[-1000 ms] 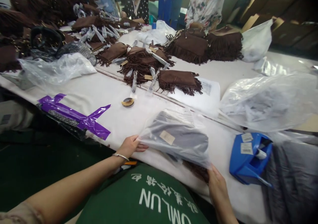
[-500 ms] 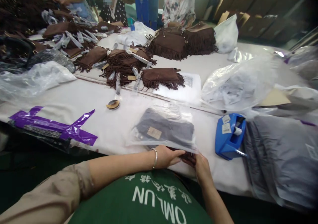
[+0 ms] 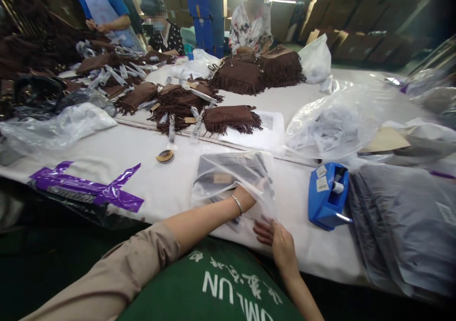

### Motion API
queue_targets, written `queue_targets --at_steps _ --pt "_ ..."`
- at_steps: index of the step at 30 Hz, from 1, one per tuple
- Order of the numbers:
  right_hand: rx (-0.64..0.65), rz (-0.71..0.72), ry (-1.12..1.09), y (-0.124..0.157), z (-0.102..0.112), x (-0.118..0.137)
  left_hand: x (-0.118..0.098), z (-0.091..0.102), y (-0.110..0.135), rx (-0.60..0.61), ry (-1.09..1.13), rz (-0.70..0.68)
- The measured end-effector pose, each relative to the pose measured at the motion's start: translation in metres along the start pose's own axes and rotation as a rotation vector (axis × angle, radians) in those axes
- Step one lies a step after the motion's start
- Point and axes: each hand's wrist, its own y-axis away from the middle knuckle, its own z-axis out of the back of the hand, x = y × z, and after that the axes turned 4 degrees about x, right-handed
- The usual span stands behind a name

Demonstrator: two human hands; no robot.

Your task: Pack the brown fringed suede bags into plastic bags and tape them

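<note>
A clear plastic bag (image 3: 235,162) lies in front of me on the white-covered table, with a dark flat item (image 3: 203,181) and a tan tag (image 3: 223,178) showing through it. My left hand (image 3: 247,200), with a bangle on the wrist, reaches into the bag's near opening; its fingers are blurred behind the plastic. At the near right corner, my right hand (image 3: 278,240) holds the bag's edge between thumb and fingers. The brown fringed piece is out of sight.
A blue tape dispenser (image 3: 326,197) and grey packed bags (image 3: 402,221) stand right. Brown fringed bags (image 3: 233,119) lie beyond, near a roll of tape (image 3: 165,156). Purple tape (image 3: 85,185) runs along the left edge. Several co-workers (image 3: 249,31) are across the table.
My left hand has moved forward into the plastic bag, and the brown fringed piece between my hands is no longer visible. My right hand has shifted slightly left and down. The view has tilted up.
</note>
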Motion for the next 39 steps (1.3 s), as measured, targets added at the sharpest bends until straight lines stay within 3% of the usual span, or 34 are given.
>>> queue_targets --at_steps 2,5,7,8,11,14,17,19,22,26,29,33,36,39 --pt "0.072 -0.066 -0.007 0.011 0.001 0.002 -0.003 0.005 0.015 0.001 -0.012 -0.013" --pt "0.191 -0.040 0.096 0.026 -0.003 0.003 0.001 0.019 0.072 0.043 -0.004 -0.164" --pt "0.238 0.165 0.287 0.028 -0.015 0.002 0.011 0.031 0.116 -0.004 -0.001 -0.260" --pt "0.257 0.312 0.416 0.025 -0.024 0.001 0.019 0.037 0.135 -0.061 -0.023 -0.242" --pt "0.332 0.737 0.816 0.002 -0.061 0.002 0.050 0.048 0.170 -0.221 -0.131 0.029" --pt "0.443 0.955 1.062 -0.025 -0.101 0.006 0.078 0.045 0.178 -0.288 -0.112 0.208" --pt "0.565 1.055 1.179 -0.039 -0.132 0.008 0.090 0.040 0.176 -0.397 0.035 0.317" --pt "0.538 1.065 1.217 -0.045 -0.146 0.006 0.090 0.039 0.174 -0.478 0.111 0.391" --pt "0.350 1.025 1.248 -0.060 -0.158 0.002 0.090 0.038 0.173 -0.528 0.094 0.350" --pt "0.198 0.991 1.300 -0.099 -0.159 0.007 0.106 0.028 0.178 -0.436 -0.082 0.364" --pt "0.221 0.998 1.350 -0.127 -0.153 0.018 0.119 0.017 0.185 -0.346 -0.180 0.416" --pt "0.216 1.002 1.400 -0.157 -0.150 0.040 0.118 0.017 0.192 -0.278 -0.258 0.333" --pt "0.193 1.000 1.416 -0.163 -0.151 0.054 0.113 0.024 0.194 -0.214 -0.297 0.303" --pt "0.180 1.022 1.421 -0.148 -0.137 0.050 0.113 0.029 0.200 -0.173 -0.365 0.339"
